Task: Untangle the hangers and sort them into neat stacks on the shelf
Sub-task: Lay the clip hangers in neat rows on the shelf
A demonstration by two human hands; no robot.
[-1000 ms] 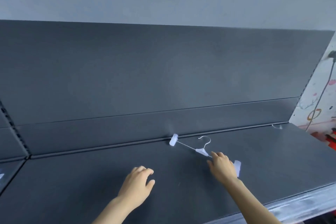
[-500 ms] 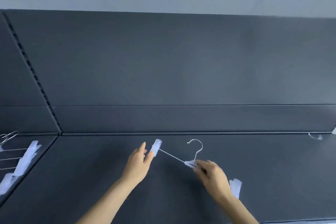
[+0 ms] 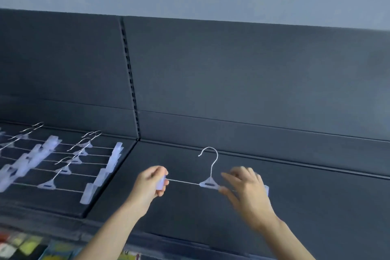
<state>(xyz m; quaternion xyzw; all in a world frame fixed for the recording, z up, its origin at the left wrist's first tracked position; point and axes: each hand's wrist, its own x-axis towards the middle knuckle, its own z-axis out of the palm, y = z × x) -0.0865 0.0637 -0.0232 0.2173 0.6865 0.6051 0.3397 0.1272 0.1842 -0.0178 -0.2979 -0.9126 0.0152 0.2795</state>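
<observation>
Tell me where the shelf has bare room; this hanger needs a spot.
Bare: the right shelf panel, from the slotted upright rightward, around the held hanger. Crowded: the left panel, filled by laid-out hangers; only a front strip stays free.

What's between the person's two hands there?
In the head view, the hanger's thin wire bar and clear centre piece with its hook span from left hand to right hand.

Clear clip hanger (image 3: 207, 182) held level, others stacked (image 3: 63, 167) left

Dark shelf (image 3: 316, 207) bears rows of clip hangers (image 3: 63, 167) at left
</observation>
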